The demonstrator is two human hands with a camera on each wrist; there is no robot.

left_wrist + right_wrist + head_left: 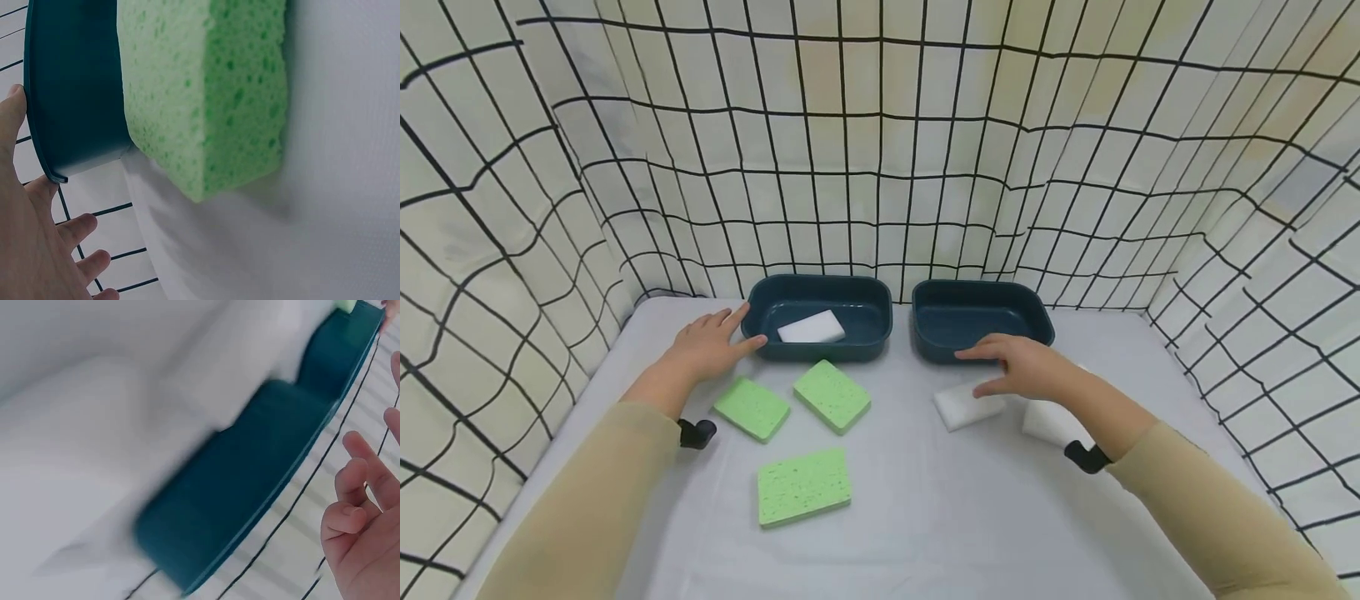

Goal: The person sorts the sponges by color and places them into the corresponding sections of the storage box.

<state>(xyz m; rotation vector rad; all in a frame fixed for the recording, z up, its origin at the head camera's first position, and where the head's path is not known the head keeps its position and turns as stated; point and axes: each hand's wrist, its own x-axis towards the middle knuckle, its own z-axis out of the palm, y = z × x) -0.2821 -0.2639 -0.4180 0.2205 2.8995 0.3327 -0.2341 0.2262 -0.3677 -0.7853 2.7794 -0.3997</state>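
While my left hand [707, 343] rests spread at the left corner of the left blue tub [820, 317], fingertips touching its rim, a white sponge [811, 327] lies inside that tub. My right hand [1022, 367] hovers with relaxed fingers, holding nothing, just over a second white sponge [964, 407] on the table [925, 517], close in front of the right blue tub [979, 317]. Three green sponges [803, 486] lie between my arms.
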